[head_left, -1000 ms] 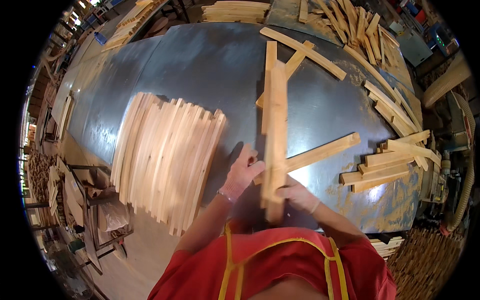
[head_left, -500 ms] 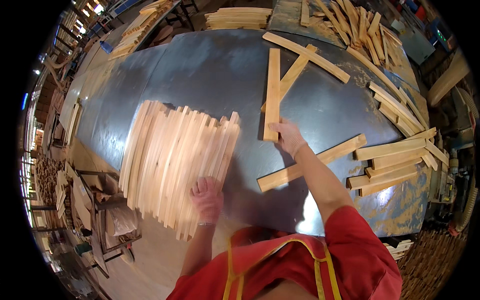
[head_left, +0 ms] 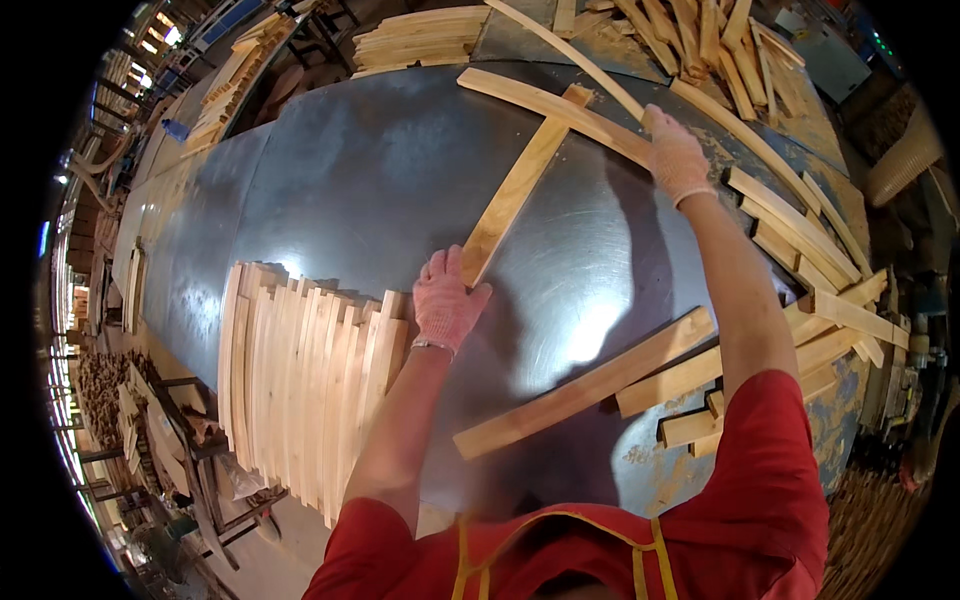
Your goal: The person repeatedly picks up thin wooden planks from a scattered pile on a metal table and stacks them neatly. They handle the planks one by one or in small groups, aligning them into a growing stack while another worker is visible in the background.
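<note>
My left hand (head_left: 450, 302), in a pale pink glove, is at the near end of a flat wooden board (head_left: 518, 200). Its fingers lie at one side of that end and its thumb at the other. The board slants away across the dark metal table (head_left: 350, 170), its far end meeting a crosswise board (head_left: 545, 103). Farther off to the right, my gloved right hand (head_left: 678, 157) is closed on the near end of a long narrow wooden strip (head_left: 570, 55), seen nearly edge-on. The right hand covers the crosswise board's right end.
A tight row of pale wooden strips (head_left: 305, 380) lies left of my left forearm. Another board (head_left: 585, 385) slants across the near right. Several loose boards (head_left: 790, 235) lie along the right edge, with a heap of offcuts (head_left: 715, 45) behind. More stacked strips (head_left: 420, 38) stand beyond the table.
My right hand has moved up and to the right with the board it held. My left hand has left the row of strips and reached the slanting board's near end. The view has shifted.
</note>
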Demonstrator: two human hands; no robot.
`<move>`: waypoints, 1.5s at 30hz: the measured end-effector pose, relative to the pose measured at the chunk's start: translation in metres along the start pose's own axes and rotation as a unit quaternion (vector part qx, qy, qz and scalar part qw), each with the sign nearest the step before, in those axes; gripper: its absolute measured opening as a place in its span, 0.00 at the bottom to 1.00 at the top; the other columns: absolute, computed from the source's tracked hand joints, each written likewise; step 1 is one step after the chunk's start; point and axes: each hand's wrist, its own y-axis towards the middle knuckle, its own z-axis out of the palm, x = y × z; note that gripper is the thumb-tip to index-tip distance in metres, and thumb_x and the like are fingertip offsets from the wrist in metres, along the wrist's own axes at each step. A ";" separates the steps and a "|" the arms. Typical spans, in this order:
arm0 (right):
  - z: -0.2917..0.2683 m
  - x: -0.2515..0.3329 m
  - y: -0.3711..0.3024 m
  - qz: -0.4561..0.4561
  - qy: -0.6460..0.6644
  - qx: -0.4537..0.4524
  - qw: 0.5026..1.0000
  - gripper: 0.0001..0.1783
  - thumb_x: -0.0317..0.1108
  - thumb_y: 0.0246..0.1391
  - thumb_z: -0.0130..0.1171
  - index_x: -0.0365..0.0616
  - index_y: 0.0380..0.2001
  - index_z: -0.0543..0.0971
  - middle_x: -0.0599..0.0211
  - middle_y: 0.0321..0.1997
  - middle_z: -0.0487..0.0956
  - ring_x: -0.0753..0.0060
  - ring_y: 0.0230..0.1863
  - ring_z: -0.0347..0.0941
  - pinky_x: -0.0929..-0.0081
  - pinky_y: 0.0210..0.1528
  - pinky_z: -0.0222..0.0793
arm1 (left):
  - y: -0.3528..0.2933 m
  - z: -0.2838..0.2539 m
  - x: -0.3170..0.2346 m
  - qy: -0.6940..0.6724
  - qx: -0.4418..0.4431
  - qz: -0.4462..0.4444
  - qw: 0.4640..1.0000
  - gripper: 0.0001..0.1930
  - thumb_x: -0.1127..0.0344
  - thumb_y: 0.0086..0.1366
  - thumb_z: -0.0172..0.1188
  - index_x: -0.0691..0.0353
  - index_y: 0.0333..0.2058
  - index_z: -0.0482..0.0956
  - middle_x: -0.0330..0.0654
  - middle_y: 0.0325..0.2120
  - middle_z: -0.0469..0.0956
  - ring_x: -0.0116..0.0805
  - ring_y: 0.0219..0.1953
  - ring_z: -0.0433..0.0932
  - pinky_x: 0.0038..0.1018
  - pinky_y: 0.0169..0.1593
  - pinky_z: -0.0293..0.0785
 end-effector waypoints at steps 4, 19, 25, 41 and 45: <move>0.033 -0.016 0.014 -0.018 -0.139 0.105 0.985 0.33 0.46 0.64 0.65 0.54 0.68 0.69 0.47 0.57 0.82 0.42 0.59 0.80 0.49 0.63 0.76 | 0.016 0.012 -0.022 0.045 0.082 -0.060 0.994 0.44 0.52 0.62 0.72 0.54 0.74 0.63 0.45 0.64 0.72 0.52 0.65 0.71 0.48 0.65 0.71; -0.030 0.155 -0.326 0.138 0.616 0.347 0.693 0.47 0.48 0.71 0.63 0.42 0.80 0.51 0.52 0.60 0.78 0.57 0.57 0.79 0.66 0.60 0.79 | -0.206 -0.041 0.005 -0.791 0.286 -0.243 0.483 0.38 0.65 0.70 0.70 0.65 0.74 0.64 0.41 0.62 0.78 0.34 0.60 0.79 0.33 0.60 0.80; -0.062 0.258 -0.393 0.089 0.443 0.569 0.687 0.57 0.55 0.60 0.69 0.41 0.80 0.50 0.44 0.56 0.81 0.50 0.55 0.81 0.59 0.54 0.79 | -0.377 -0.037 0.095 -0.739 0.297 -0.291 0.530 0.42 0.69 0.70 0.69 0.63 0.77 0.58 0.45 0.67 0.73 0.33 0.58 0.80 0.29 0.59 0.79; -0.015 0.236 -0.314 -0.083 0.298 0.328 0.893 0.28 0.49 0.52 0.68 0.38 0.48 0.79 0.40 0.47 0.82 0.38 0.52 0.79 0.51 0.55 0.75 | -0.389 -0.053 0.080 -0.114 -0.019 0.017 0.993 0.36 0.60 0.55 0.75 0.56 0.63 0.75 0.48 0.62 0.72 0.58 0.66 0.69 0.54 0.66 0.68; -0.064 0.064 -0.227 0.009 -0.066 0.180 0.981 0.45 0.51 0.46 0.71 0.50 0.67 0.73 0.49 0.65 0.78 0.46 0.67 0.74 0.52 0.67 0.71 | -0.317 -0.040 0.011 -0.095 0.009 0.110 0.989 0.40 0.59 0.51 0.77 0.58 0.64 0.74 0.48 0.63 0.71 0.57 0.68 0.68 0.53 0.70 0.65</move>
